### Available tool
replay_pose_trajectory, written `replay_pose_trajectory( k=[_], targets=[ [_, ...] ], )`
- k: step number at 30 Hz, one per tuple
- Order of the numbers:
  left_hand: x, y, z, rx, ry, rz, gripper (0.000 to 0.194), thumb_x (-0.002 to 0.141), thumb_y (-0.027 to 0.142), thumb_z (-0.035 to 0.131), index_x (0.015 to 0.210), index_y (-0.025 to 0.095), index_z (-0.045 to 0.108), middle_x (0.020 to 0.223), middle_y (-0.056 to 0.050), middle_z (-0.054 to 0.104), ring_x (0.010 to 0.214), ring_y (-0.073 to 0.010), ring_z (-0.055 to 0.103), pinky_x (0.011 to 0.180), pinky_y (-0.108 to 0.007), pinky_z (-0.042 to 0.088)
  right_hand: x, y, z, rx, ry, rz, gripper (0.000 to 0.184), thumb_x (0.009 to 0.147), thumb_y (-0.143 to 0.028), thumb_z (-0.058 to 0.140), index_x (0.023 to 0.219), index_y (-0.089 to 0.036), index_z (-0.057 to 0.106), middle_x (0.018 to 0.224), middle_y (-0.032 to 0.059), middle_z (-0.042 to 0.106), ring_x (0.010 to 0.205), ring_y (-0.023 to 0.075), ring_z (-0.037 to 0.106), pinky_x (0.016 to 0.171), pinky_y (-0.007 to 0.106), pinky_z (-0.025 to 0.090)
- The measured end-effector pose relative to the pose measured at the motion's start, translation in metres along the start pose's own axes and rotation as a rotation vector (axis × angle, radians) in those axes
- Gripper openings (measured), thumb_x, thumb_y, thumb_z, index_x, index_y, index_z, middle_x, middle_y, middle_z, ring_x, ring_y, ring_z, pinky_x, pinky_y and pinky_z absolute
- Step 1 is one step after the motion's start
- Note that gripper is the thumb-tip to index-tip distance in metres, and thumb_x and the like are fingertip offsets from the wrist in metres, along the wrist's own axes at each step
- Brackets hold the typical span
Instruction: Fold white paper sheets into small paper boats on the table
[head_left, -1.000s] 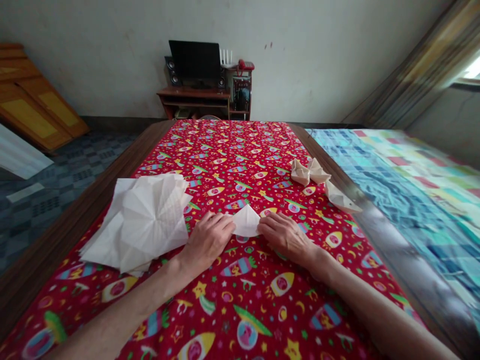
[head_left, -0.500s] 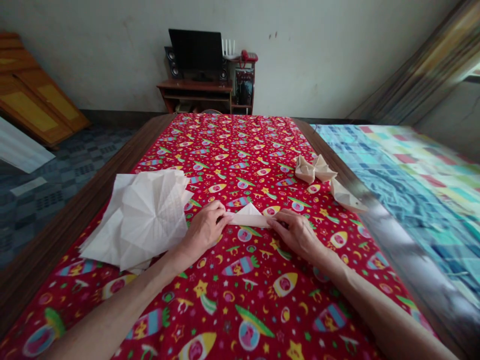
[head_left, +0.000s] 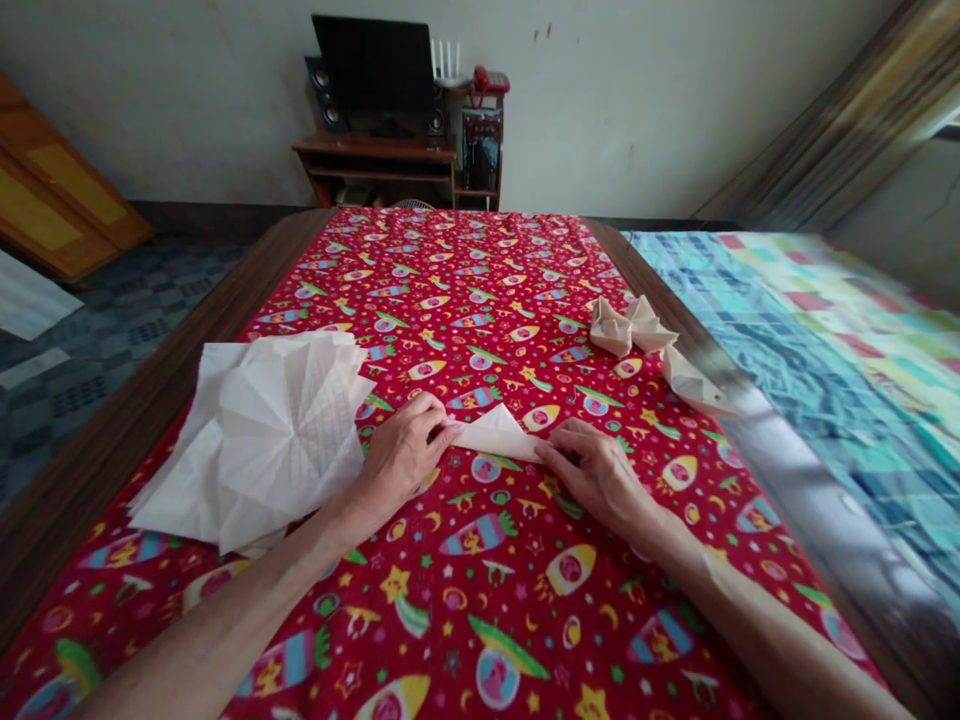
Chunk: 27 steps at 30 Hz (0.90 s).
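Between my hands is a small folded piece of white paper (head_left: 496, 434), a long strip with a triangular peak on its far side. My left hand (head_left: 411, 440) pinches its left end between thumb and fingers. At the other end, the thumb and fingers of my right hand (head_left: 589, 460) are closed on the right tip. The paper lies close above the red patterned cloth (head_left: 480, 590); I cannot tell if it touches. Left of my left hand lies a stack of creased white paper sheets (head_left: 289, 440), fanned out.
Several folded paper shapes (head_left: 632, 326) sit toward the right table edge, with another folded paper piece (head_left: 694, 382) nearer me. Beyond the brown table border (head_left: 247, 290) stands a desk with a monitor (head_left: 375, 65). A bed with a checked cover (head_left: 757, 330) adjoins on the right.
The folded paper has tilted, its right end now lower and nearer me than its left. Both hands keep their pinch. The whole view has shifted slightly.
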<state>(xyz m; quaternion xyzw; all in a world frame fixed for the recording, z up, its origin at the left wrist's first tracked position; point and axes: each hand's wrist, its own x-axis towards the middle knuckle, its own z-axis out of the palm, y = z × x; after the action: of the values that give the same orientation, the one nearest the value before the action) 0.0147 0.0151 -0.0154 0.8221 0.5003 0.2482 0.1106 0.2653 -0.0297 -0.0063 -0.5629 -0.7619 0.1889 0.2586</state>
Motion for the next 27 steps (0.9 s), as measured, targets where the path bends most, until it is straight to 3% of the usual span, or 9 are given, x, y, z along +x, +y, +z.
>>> replay_pose_trajectory(
  k=[7, 13, 16, 19, 23, 27],
  targets=[
    [0.003, 0.002, -0.001, 0.137, -0.014, 0.002, 0.026, 0.093, 0.032, 0.049, 0.072, 0.019, 0.057, 0.085, 0.000, 0.058, 0.075, -0.0135, 0.058, 0.060, -0.024, 0.039, -0.005, -0.002, 0.000, -0.215, 0.022, -0.128, 0.026, 0.092, -0.030, 0.047, 0.068, -0.021, 0.053, 0.074, 0.0049, 0.056, 0.069, 0.0165, 0.051, 0.061, 0.028, 0.038],
    [0.004, 0.005, 0.000, 0.207, -0.036, -0.009, 0.023, 0.091, 0.032, 0.051, 0.071, 0.020, 0.054, 0.083, -0.001, 0.056, 0.074, -0.0154, 0.058, 0.057, -0.025, 0.040, -0.004, -0.002, 0.000, -0.247, 0.054, -0.163, 0.024, 0.093, -0.029, 0.045, 0.072, -0.021, 0.053, 0.073, 0.0046, 0.055, 0.069, 0.0161, 0.051, 0.063, 0.029, 0.039],
    [0.005, 0.006, 0.001, 0.198, 0.010, 0.018, 0.008, 0.090, 0.027, 0.053, 0.091, 0.020, 0.057, 0.095, -0.004, 0.057, 0.086, -0.0191, 0.059, 0.069, -0.028, 0.047, -0.004, 0.000, 0.001, -0.226, 0.073, -0.179, 0.023, 0.093, -0.030, 0.045, 0.074, -0.021, 0.054, 0.073, 0.0039, 0.055, 0.068, 0.0155, 0.051, 0.064, 0.028, 0.039],
    [0.003, 0.011, 0.002, 0.196, 0.030, 0.183, 0.022, 0.091, 0.019, 0.048, 0.112, 0.020, 0.055, 0.113, -0.007, 0.058, 0.107, -0.0223, 0.056, 0.090, -0.036, 0.047, -0.005, 0.003, 0.003, -0.225, 0.074, -0.183, 0.022, 0.093, -0.030, 0.045, 0.075, -0.021, 0.054, 0.074, 0.0042, 0.056, 0.069, 0.0156, 0.052, 0.065, 0.028, 0.040],
    [-0.006, 0.026, 0.005, 0.170, -0.090, 0.442, 0.034, 0.094, 0.012, 0.037, 0.123, 0.018, 0.053, 0.134, -0.007, 0.053, 0.129, -0.0220, 0.042, 0.110, -0.043, 0.032, -0.005, 0.004, 0.004, -0.205, 0.101, -0.201, 0.019, 0.093, -0.029, 0.045, 0.078, -0.021, 0.054, 0.076, 0.0048, 0.057, 0.071, 0.0159, 0.052, 0.067, 0.028, 0.041],
    [-0.020, 0.041, 0.011, 0.144, -0.214, 0.421, 0.044, 0.097, 0.029, 0.038, 0.139, 0.015, 0.038, 0.147, -0.008, 0.039, 0.140, -0.0217, 0.027, 0.114, -0.041, 0.026, -0.004, 0.001, 0.002, -0.228, 0.068, -0.184, 0.023, 0.093, -0.029, 0.045, 0.072, -0.020, 0.051, 0.072, 0.0036, 0.054, 0.067, 0.0151, 0.051, 0.063, 0.028, 0.039]
  ],
)
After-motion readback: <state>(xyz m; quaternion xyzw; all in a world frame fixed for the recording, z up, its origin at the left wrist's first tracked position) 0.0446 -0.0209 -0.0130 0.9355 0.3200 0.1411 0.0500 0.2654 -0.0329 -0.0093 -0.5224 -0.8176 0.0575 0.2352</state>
